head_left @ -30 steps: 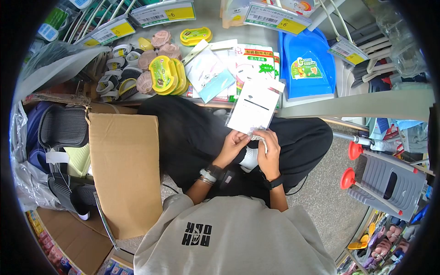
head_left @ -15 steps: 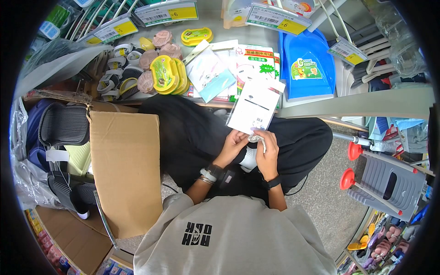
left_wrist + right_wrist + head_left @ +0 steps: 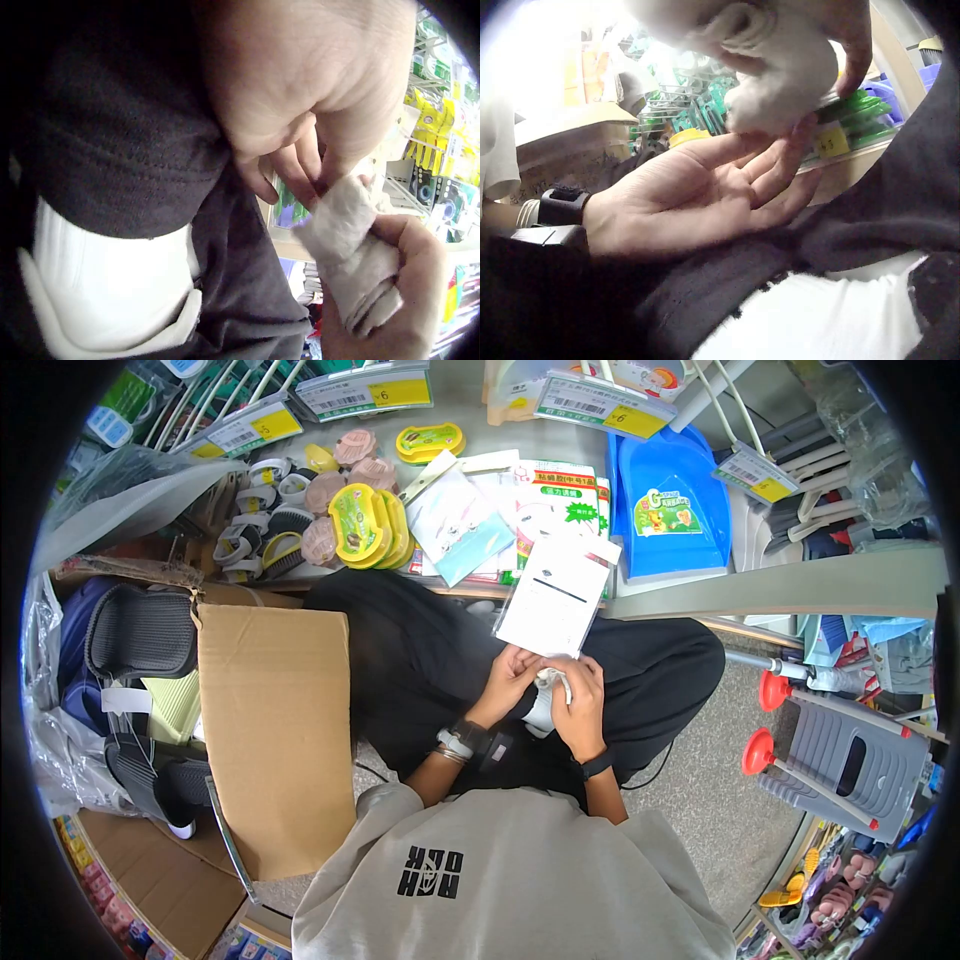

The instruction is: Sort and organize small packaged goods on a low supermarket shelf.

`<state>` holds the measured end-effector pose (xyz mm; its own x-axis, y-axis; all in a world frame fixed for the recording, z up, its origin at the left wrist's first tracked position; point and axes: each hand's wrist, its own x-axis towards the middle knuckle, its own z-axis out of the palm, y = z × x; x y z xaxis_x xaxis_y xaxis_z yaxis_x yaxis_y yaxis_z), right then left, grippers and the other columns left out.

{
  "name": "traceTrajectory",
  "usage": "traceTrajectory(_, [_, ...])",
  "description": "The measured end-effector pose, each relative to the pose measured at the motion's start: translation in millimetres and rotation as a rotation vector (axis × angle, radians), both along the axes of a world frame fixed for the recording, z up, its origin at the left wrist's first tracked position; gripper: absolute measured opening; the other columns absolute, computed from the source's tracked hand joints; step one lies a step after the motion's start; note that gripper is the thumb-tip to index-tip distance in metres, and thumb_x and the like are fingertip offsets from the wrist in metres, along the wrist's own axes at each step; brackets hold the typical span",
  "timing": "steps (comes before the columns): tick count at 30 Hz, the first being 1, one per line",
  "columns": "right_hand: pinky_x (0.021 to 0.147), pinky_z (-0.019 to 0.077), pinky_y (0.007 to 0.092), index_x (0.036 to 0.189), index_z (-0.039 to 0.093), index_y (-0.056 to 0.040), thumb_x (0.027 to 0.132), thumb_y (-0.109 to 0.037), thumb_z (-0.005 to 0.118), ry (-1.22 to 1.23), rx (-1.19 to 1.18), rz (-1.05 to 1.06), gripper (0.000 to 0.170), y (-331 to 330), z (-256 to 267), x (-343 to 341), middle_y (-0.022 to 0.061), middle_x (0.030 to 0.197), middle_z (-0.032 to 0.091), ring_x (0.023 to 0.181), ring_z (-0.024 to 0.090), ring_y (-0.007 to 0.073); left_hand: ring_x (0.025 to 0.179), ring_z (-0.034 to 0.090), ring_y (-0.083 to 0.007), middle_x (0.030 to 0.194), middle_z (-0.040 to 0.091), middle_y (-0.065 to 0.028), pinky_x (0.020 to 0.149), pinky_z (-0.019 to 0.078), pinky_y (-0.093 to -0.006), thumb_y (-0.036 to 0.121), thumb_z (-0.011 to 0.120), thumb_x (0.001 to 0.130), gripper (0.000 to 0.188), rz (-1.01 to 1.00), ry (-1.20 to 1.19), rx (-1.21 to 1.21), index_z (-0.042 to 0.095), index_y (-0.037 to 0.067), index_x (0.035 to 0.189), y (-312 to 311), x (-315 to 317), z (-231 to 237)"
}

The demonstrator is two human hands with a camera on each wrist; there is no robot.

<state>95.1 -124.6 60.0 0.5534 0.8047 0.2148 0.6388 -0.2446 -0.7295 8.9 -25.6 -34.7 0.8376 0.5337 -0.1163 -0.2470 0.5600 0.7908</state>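
Observation:
A flat white packet [image 3: 550,595] in clear plastic, printed with a dark line, tilts up in front of the lap. My left hand [image 3: 508,685] pinches it by its lower edge, thumb towards me. A crumpled white cloth [image 3: 352,259] is bunched in my right hand [image 3: 582,710], held right at the packet's bottom edge by the left fingertips. In the right wrist view the cloth [image 3: 784,82] overlaps the left fingers [image 3: 780,169], and part of the right hand is cut off at the top.
Ahead, a shelf holds yellow-green boxes [image 3: 360,525], brushes [image 3: 285,520], flat packets [image 3: 462,530] and a blue dustpan [image 3: 675,510]. A cardboard flap [image 3: 275,745] stands to the left. Red plungers [image 3: 760,748] and a grey stool [image 3: 850,760] are on the right.
My right hand has drawn the cloth down from the packet's lower face to its bottom edge, uncovering that corner. The left hand and the packet have stayed almost still.

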Motion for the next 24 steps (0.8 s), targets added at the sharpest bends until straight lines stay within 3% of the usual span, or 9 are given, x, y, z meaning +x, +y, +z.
traceTrajectory(2, [0.091,0.0418,0.0426,0.099,0.064,-0.0012,0.078,0.004,0.05,0.037,-0.032,-0.019,0.026,-6.5,4.9,-0.5,0.0155,0.098,0.066,0.095,0.059,0.0332,0.118,0.055,-0.0205,0.127,0.057,-0.0156,0.101,0.0427,-0.0304,-0.004,0.053,0.093,0.039,0.0,0.011,-0.024,0.043,-0.003,0.131,-0.5,0.3,2.4])
traceTrajectory(6, [0.091,0.0438,0.0411,0.105,0.063,-0.0005,0.081,0.008,0.047,-0.022,0.149,-0.191,0.03,0.2,12.8,8.5,0.0161,0.104,0.065,0.101,0.059,0.0335,0.115,0.057,-0.0196,0.126,0.058,-0.0159,0.099,0.0443,-0.0297,-0.003,0.054,0.093,0.038,-0.029,-0.009,-0.052,0.044,-0.004,0.13,1.5,0.0,8.1])
traceTrajectory(9, [0.098,0.0378,0.042,0.113,0.059,-0.0001,0.085,0.004,0.047,-0.046,0.225,-0.246,0.031,18.1,15.1,17.6,0.0174,0.112,0.063,0.106,0.058,0.0355,0.112,0.058,-0.0186,0.125,0.059,-0.0157,0.097,0.0451,-0.0295,-0.002,0.054,0.093,0.038,-0.042,-0.009,-0.052,0.044,-0.004,0.13,1.6,1.4,10.8])
traceTrajectory(13, [0.101,0.0389,0.046,0.116,0.057,0.0002,0.086,0.005,0.048,-0.074,0.083,-0.053,0.031,20.6,4.2,20.1,0.0201,0.114,0.061,0.111,0.056,0.0396,0.108,0.06,-0.0172,0.125,0.059,-0.0149,0.095,0.0459,-0.0285,-0.002,0.055,0.093,0.037,0.002,-0.029,-0.033,0.045,-0.004,0.129,0.9,2.2,12.2])
traceTrajectory(17, [0.1,0.0406,0.046,0.112,0.058,0.0013,0.086,0.006,0.048,0.066,0.076,-0.05,0.028,4.7,2.9,1.4,0.0204,0.111,0.062,0.109,0.056,0.0399,0.11,0.06,-0.0186,0.122,0.06,-0.0157,0.095,0.0461,-0.0292,-0.004,0.054,0.093,0.033,0.032,0.02,-0.018,0.047,-0.005,0.125,-1.3,1.1,8.7])
traceTrajectory(21, [0.086,0.0479,0.0384,0.107,0.058,0.0026,0.085,0.007,0.047,0.293,0.086,-0.173,0.026,-14.7,8.1,-4.4,0.0201,0.101,0.063,0.094,0.062,0.0363,0.106,0.061,-0.0154,0.117,0.064,-0.0132,0.092,0.0468,-0.0261,-0.001,0.056,0.093,0.032,0.0,0.04,0.002,0.051,-0.004,0.124,0.4,-1.3,10.2])
traceTrajectory(22, [0.078,0.0489,0.0344,0.103,0.058,0.0029,0.084,0.006,0.047,0.266,0.098,-0.227,0.022,-15.6,5.6,-4.3,0.0183,0.092,0.064,0.085,0.064,0.0306,0.106,0.061,-0.0153,0.117,0.064,-0.0131,0.092,0.0468,-0.0261,-0.001,0.057,0.093,0.032,-0.006,0.035,-0.004,0.051,-0.004,0.124,1.4,-0.9,14.5])
traceTrajectory(24, [0.075,0.0487,0.0325,0.1,0.058,0.0027,0.085,0.005,0.048,0.424,0.063,-0.26,0.018,-16.5,5.2,-2.5,0.0159,0.087,0.063,0.081,0.064,0.0252,0.106,0.061,-0.0153,0.117,0.064,-0.0131,0.092,0.0467,-0.0262,-0.001,0.057,0.093,0.032,-0.013,0.029,-0.013,0.051,-0.005,0.124,2.2,0.1,16.5])
